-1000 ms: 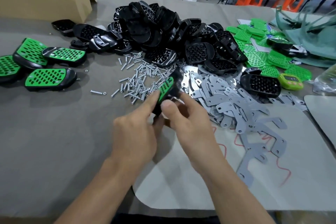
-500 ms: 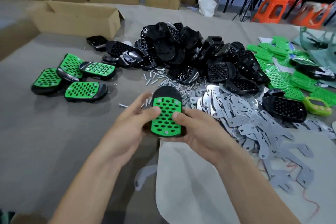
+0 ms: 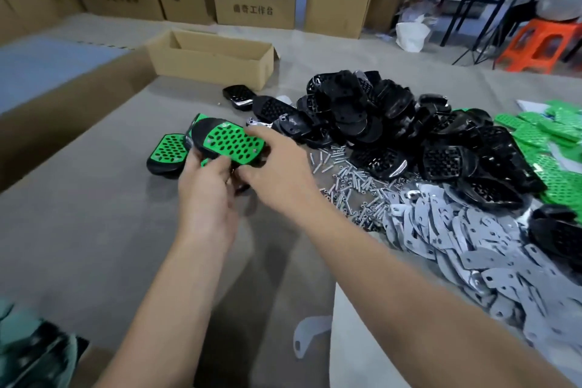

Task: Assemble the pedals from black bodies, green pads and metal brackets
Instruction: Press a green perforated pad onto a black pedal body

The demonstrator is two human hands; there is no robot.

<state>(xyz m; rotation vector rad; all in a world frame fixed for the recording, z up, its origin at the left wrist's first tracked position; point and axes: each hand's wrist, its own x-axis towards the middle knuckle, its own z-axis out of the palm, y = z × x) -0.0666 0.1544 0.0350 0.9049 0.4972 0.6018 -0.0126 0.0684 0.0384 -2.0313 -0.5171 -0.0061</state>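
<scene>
Both hands carry the held pedal (image 3: 231,143), green pad up on its black body, low over the table (image 3: 94,214). The left hand (image 3: 208,195) curls its fingers up under the near edge. The right hand (image 3: 277,164) lies over the right end with its thumb tucked beneath, so each hand has a hold. Its underside is hidden, so whether a bracket is fitted cannot be told.

Just left of the held pedal lies a finished pedal (image 3: 167,151), and slivers of green from others show at its left end and under it. I cannot tell whether it touches them. Set down on top of these, it would likely rock or shove a neighbour aside. Right of the held pedal, close by the right wrist, loose screws (image 3: 346,179) are scattered, and a careless swing of that forearm could roll them away. Further right the black bodies (image 3: 393,129) are heaped steeply, so a bump could send some sliding onto the screws. The metal brackets (image 3: 472,239) right of the held pedal overlap and would probably snag one another if grabbed in haste.

Far left of the held pedal a cardboard wall (image 3: 63,110) bounds the table, with a strip of bare grey cloth between it and the finished pedal. Beyond the held pedal stands an open carton (image 3: 214,60). On the near side of the held pedal bare cloth shows under both forearms, the best room for moving. Right of the held pedal there is no free lane, since the screws, black bodies, metal brackets and green pads (image 3: 551,135) crowd the surface.
</scene>
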